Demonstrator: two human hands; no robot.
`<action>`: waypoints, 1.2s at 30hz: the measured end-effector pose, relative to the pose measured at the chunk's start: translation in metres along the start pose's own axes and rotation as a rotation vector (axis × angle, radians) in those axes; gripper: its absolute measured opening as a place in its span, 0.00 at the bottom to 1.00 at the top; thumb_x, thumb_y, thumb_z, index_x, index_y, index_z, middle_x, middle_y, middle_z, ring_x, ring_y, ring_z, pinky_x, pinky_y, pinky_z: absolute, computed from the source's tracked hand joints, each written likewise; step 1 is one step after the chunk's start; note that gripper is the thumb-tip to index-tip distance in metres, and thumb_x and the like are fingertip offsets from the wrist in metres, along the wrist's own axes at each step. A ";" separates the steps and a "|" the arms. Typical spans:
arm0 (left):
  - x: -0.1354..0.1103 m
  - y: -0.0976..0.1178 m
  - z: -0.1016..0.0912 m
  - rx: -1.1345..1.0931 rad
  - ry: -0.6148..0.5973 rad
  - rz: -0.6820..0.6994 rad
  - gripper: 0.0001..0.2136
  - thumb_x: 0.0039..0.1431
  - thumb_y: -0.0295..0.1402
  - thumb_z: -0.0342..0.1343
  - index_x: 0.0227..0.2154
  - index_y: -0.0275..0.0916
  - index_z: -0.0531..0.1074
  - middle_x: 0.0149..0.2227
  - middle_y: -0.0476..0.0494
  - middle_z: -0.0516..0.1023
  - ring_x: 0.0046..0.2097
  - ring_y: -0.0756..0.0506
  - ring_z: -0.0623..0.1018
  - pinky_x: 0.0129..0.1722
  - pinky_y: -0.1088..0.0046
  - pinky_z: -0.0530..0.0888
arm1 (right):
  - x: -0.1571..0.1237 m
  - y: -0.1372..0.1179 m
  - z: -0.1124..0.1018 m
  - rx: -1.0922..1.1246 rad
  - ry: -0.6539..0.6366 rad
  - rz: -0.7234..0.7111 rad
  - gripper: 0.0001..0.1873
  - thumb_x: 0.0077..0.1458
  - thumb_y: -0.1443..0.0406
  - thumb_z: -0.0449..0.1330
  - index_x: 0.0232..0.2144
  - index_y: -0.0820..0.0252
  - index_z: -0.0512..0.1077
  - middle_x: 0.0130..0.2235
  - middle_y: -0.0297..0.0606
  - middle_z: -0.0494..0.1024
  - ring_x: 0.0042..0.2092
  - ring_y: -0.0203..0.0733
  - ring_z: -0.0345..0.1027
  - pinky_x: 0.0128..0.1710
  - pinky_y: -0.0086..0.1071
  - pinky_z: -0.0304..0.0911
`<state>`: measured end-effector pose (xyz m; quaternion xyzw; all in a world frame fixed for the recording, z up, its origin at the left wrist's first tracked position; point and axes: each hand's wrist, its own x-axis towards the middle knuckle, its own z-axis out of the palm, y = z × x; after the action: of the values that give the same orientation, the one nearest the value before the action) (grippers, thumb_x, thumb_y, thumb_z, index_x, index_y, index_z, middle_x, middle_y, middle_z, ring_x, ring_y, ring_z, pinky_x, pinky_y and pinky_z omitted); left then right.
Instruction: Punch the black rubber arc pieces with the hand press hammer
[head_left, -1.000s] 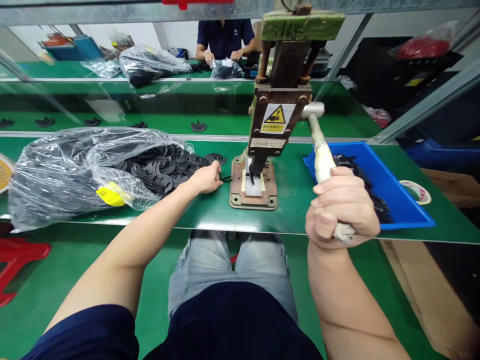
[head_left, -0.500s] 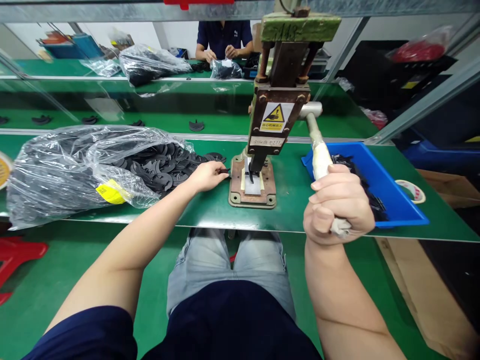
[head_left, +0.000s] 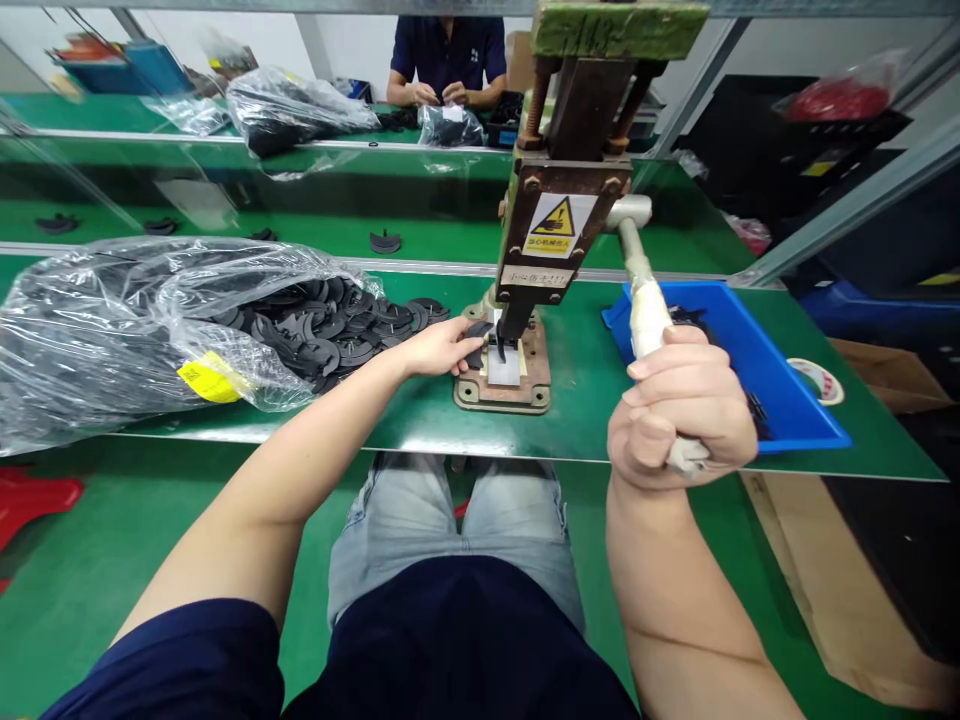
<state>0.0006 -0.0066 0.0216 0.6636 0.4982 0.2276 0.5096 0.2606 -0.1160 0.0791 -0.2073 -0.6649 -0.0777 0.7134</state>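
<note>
Green table [head_left: 581,430], stretched across the whole view, well above a green floor. Past a second green strip behind it, a co-worker [head_left: 448,60] in a navy shirt, both hands close together behind a small clear packet [head_left: 450,127], with any contents of those hands too small to tell. On the near surface, to the left, a big clear plastic bag [head_left: 82,350], lying on its side with its mouth toward the middle. Near the centre, a tall, worn press [head_left: 562,178], upright on a brownish base [head_left: 536,375]. To the right, a blue bin [head_left: 810,425] with dark pieces inside, partly hidden behind a forearm and fist. Spilling from the bag toward the press, a pile [head_left: 330,335] of black curved pieces. Out from the press's right side, a pale, wrapped lever [head_left: 649,300], angled down toward the body. Around its lower end, the right hand [head_left: 682,405], fingers curled fully closed. At the left side of the base, the left hand [head_left: 439,348], fingertips pinched narrow. On the press front, a yellow warning sign [head_left: 556,225]; beside the bin, a tape roll [head_left: 831,386]. Smallest, between the left fingertips, a black curved piece [head_left: 480,329], over the base's left part and just beside the tooling; contact with the tooling hard to tell.
</note>
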 end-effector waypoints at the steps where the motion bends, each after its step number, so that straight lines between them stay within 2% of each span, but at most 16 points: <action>1: 0.002 0.001 0.002 -0.005 0.004 0.005 0.10 0.68 0.39 0.66 0.40 0.40 0.71 0.28 0.46 0.80 0.26 0.47 0.80 0.24 0.75 0.72 | 0.000 0.000 0.000 -0.001 -0.008 0.002 0.17 0.60 0.59 0.65 0.24 0.55 0.64 0.24 0.27 0.73 0.33 0.40 0.75 0.52 0.54 0.74; 5: 0.011 -0.001 0.004 0.022 0.037 0.032 0.09 0.69 0.37 0.65 0.38 0.40 0.72 0.28 0.47 0.79 0.26 0.47 0.79 0.24 0.74 0.73 | 0.000 -0.001 -0.001 -0.006 -0.026 0.008 0.17 0.60 0.58 0.65 0.24 0.55 0.64 0.25 0.26 0.73 0.34 0.38 0.76 0.53 0.52 0.75; 9: 0.015 -0.001 0.003 0.015 0.033 0.035 0.08 0.69 0.35 0.64 0.38 0.39 0.72 0.29 0.47 0.80 0.25 0.48 0.79 0.23 0.75 0.73 | -0.001 -0.001 0.001 0.000 0.008 0.009 0.19 0.61 0.57 0.65 0.23 0.55 0.63 0.24 0.26 0.71 0.34 0.37 0.76 0.53 0.50 0.75; 17: 0.021 0.007 -0.002 -0.037 -0.051 -0.134 0.11 0.66 0.37 0.69 0.38 0.39 0.73 0.20 0.50 0.75 0.19 0.49 0.75 0.20 0.77 0.70 | -0.001 0.001 0.004 0.008 0.059 0.023 0.24 0.59 0.55 0.66 0.20 0.56 0.60 0.22 0.26 0.70 0.32 0.37 0.74 0.52 0.51 0.74; 22: 0.023 0.012 -0.004 -0.100 -0.103 -0.214 0.12 0.66 0.39 0.69 0.41 0.38 0.73 0.21 0.50 0.76 0.20 0.49 0.78 0.23 0.77 0.75 | -0.002 0.002 0.008 0.015 0.101 0.016 0.27 0.59 0.54 0.67 0.19 0.58 0.59 0.21 0.26 0.68 0.31 0.35 0.74 0.51 0.49 0.73; 27: 0.022 0.018 -0.002 -0.120 -0.105 -0.274 0.12 0.68 0.36 0.68 0.44 0.37 0.72 0.22 0.51 0.77 0.20 0.51 0.78 0.27 0.78 0.77 | -0.001 0.001 0.011 -0.003 0.122 0.012 0.28 0.62 0.54 0.66 0.19 0.58 0.59 0.21 0.26 0.67 0.31 0.34 0.74 0.51 0.48 0.74; 32: 0.026 0.020 -0.004 -0.175 -0.139 -0.361 0.13 0.66 0.36 0.68 0.46 0.36 0.73 0.23 0.45 0.80 0.23 0.47 0.82 0.26 0.77 0.78 | -0.003 0.002 0.010 -0.006 0.106 -0.005 0.26 0.62 0.55 0.66 0.20 0.56 0.59 0.21 0.25 0.67 0.31 0.33 0.74 0.51 0.48 0.74; 36: 0.026 0.017 -0.003 -0.201 -0.122 -0.370 0.14 0.66 0.38 0.68 0.46 0.35 0.75 0.23 0.44 0.80 0.23 0.46 0.82 0.26 0.76 0.78 | 0.004 0.003 0.011 0.016 0.097 -0.009 0.27 0.63 0.54 0.66 0.20 0.57 0.59 0.21 0.25 0.66 0.32 0.33 0.75 0.51 0.47 0.74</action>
<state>0.0164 0.0182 0.0327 0.5192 0.5544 0.1380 0.6356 0.2524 -0.1083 0.0832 -0.1948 -0.6311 -0.0855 0.7460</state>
